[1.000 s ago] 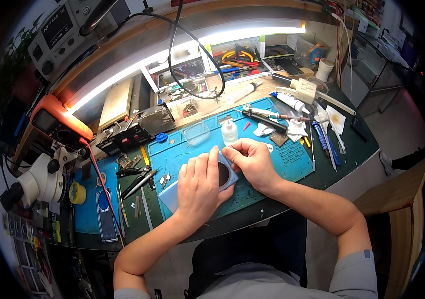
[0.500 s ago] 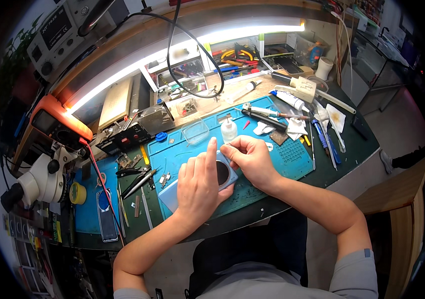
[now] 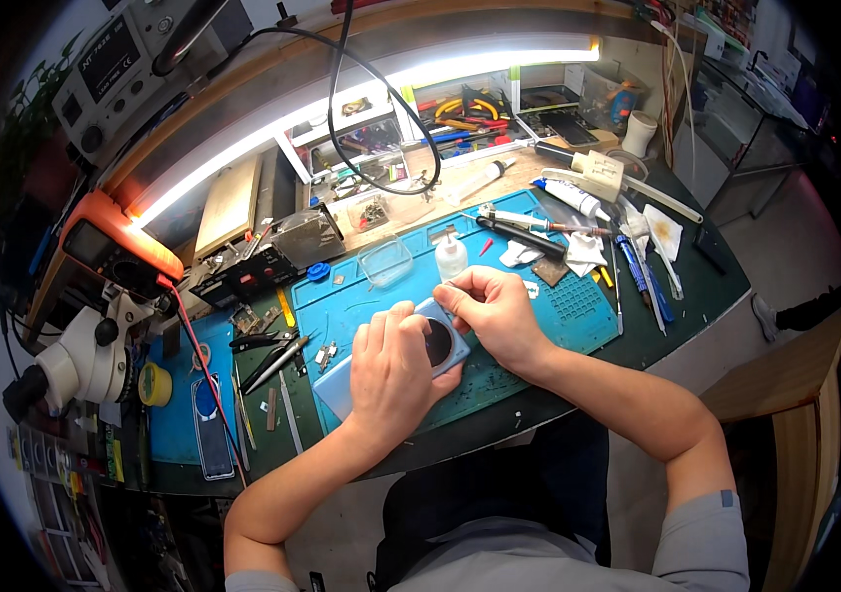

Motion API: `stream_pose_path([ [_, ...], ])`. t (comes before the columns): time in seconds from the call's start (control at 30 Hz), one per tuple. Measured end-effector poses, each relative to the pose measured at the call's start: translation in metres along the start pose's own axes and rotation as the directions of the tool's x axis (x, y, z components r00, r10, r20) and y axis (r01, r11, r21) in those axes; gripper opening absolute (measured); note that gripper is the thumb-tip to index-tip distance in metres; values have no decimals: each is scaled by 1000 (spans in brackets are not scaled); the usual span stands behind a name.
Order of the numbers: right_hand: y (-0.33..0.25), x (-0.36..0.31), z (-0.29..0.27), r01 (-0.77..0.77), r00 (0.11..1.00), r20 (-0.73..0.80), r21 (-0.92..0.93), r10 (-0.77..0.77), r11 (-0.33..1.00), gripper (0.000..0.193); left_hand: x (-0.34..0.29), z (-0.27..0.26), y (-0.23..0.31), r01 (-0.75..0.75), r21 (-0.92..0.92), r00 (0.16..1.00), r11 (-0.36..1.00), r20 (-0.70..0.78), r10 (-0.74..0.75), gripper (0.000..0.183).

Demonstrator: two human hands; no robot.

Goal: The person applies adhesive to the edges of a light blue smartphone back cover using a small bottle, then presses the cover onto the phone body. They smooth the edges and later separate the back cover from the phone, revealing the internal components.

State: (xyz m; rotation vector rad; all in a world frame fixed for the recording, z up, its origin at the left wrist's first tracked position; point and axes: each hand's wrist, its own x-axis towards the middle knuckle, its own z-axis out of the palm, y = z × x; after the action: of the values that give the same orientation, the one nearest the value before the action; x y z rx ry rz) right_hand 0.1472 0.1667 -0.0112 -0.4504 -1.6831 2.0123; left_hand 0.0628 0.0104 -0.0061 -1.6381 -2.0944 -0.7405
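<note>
Left hand [image 3: 393, 373] presses the pale-blue phone [image 3: 346, 380] flat (fingers spread), right hand [image 3: 493, 314] pinching its corner.

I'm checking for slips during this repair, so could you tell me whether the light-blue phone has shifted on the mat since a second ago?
No. The light-blue phone lies just below the small white bottle, as before.

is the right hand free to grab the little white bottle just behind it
Probably not right away. The right hand is pinching at the top edge of the light blue phone that the left hand presses down. The white bottle stands close behind it on the blue mat, with nothing between.
</note>
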Motion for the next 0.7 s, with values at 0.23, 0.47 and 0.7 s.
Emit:
stream_pose_path([
  [0.23,0,4,-3,17,1000,22,-38,-16,999,17,1,-2,-1,-3,-25,1000,1000,10,3,74],
  [0.47,-21,-3,-40,79,978,-120,-538,-168,839,19,-2,-19,-16,246,-232,956,941,219,-196,68],
  [0.7,-11,36,-47,510,845,346,-749,-407,423,66,10,-38,-22,476,-278,830,835,456,-321,66],
])
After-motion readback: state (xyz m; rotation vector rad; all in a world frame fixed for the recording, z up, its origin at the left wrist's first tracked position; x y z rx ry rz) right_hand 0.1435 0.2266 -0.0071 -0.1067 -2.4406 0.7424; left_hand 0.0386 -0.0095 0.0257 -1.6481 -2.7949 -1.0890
